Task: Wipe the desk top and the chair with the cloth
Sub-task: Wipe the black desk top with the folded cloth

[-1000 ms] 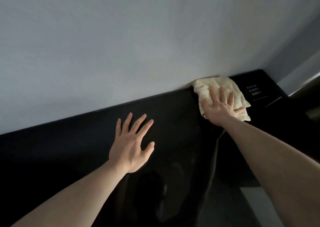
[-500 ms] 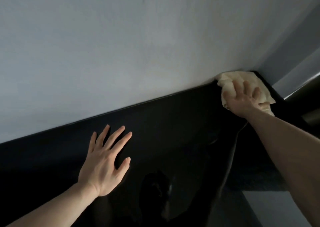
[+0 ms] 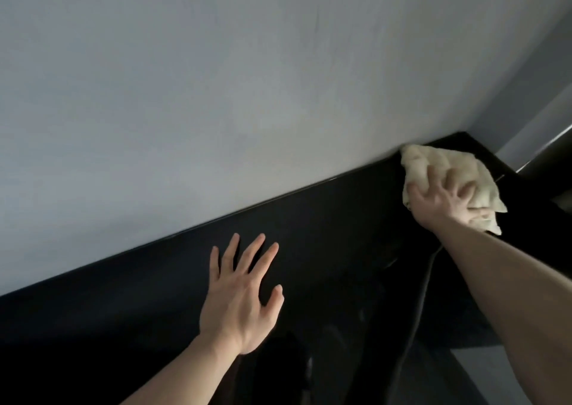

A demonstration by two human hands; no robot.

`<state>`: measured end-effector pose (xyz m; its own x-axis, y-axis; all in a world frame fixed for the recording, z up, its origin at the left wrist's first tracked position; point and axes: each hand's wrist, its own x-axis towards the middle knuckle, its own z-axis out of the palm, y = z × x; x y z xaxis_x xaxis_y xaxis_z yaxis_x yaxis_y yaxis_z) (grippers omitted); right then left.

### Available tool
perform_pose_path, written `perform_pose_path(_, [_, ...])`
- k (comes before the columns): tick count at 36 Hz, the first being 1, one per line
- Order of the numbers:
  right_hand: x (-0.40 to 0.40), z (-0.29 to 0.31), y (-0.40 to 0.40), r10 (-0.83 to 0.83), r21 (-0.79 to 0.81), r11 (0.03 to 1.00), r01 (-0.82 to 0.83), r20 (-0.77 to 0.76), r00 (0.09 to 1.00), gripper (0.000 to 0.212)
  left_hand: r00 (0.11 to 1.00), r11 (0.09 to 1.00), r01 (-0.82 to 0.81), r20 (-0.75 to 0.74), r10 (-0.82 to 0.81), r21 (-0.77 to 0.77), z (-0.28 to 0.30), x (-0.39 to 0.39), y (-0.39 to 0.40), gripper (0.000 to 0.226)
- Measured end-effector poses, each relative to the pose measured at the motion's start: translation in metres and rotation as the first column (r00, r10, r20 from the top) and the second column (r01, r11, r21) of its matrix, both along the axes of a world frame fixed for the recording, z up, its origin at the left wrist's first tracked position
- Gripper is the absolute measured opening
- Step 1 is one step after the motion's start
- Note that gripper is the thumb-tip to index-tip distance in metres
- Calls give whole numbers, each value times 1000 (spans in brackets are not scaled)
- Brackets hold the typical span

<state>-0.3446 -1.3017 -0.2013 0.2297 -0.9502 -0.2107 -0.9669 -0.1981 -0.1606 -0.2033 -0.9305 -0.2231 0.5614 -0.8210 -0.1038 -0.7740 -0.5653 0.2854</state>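
Note:
A glossy black desk top [image 3: 325, 240] runs along the wall from lower left to upper right. My right hand [image 3: 442, 200] presses a crumpled cream cloth [image 3: 433, 163] onto the desk's far right end, close to the wall. The fingers are spread and bent over the cloth. My left hand [image 3: 241, 299] lies flat on the middle of the desk, palm down, fingers apart, holding nothing. No chair shows in this view.
A plain grey wall [image 3: 247, 95] rises right behind the desk. A thin cable [image 3: 418, 321] runs down over the desk's right edge under my right forearm. The room corner and a metal-edged frame [image 3: 544, 147] lie at the far right.
My right hand has slid the cloth further right along the back edge toward the desk's corner, and the cloth is more bunched. My left hand stays flat on the desk top.

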Motion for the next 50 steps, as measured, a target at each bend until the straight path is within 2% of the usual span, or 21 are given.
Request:
perform_pose_path(6, [15, 1, 80, 50, 25, 998, -50, 3, 999, 70, 998, 999, 22, -51, -23, -31, 6, 2, 5, 76])
perform_pose_path(12, [40, 0, 169, 153, 26, 988, -153, 15, 988, 70, 958, 984, -6, -282, -46, -179, 21, 9, 30, 60])
perform_pose_path(19, [69, -1, 273, 296, 31, 955, -296, 19, 955, 70, 996, 991, -35, -81, 25, -128, 14, 13, 166, 49])
perform_pose_path(25, [105, 0, 380, 447, 56, 891, -450, 53, 893, 70, 965, 961, -259, 5, 261, -94, 18, 35, 302, 58])
perform_pose_path(30, [138, 2, 471, 559, 103, 818, -565, 86, 825, 70, 892, 890, -445, 33, 450, -99, 19, 41, 390, 65])
perform_pose_path(35, [168, 7, 552, 678, 157, 709, -688, 119, 726, 70, 798, 796, -596, 37, 602, -106, 10, 32, 445, 68])
perform_pose_path(38, [183, 10, 600, 751, 175, 625, -761, 132, 647, 70, 736, 730, -675, -40, 675, -110, -2, 20, 462, 62])
perform_pose_path(42, [195, 13, 663, 841, 185, 485, -855, 171, 514, 72, 677, 658, -734, -259, 689, -168, -11, 6, 466, 64])
perform_pose_path(45, [194, 9, 684, 883, 162, 402, -901, 191, 428, 70, 646, 606, -763, -298, 703, -224, -12, 2, 464, 60])
perform_pose_path(50, [184, 4, 669, 906, 102, 368, -924, 183, 381, 69, 611, 567, -792, -294, 735, -227, -5, 1, 462, 58])
